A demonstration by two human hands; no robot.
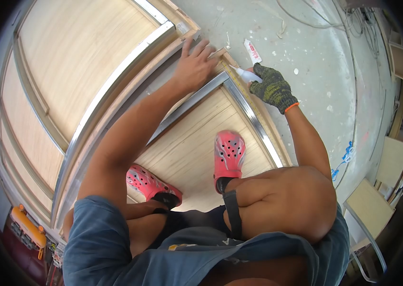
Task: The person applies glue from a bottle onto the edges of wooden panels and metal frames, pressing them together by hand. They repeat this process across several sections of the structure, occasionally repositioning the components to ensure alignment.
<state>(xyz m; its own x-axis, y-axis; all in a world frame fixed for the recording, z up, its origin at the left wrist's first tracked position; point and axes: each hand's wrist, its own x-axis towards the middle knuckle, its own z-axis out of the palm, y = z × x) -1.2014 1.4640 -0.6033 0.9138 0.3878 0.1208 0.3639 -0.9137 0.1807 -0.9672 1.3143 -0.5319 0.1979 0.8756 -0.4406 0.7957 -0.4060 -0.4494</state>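
Well, white bottle [247,75] in right hand [274,87], red-printed tube [253,51] nearby — illegible

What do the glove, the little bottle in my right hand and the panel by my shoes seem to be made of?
Glove: likely knitted yarn, matt mottled dark green, judging by its fuzzy texture.
Bottle: probably plastic, given its smooth, whitish body.
Panel: wood or wood-look veneer, pale, showing grain lines.

Arms [137,119] reach forward, the blurred left hand [193,66] seemingly spread, the gloved right hand [273,87] curled.
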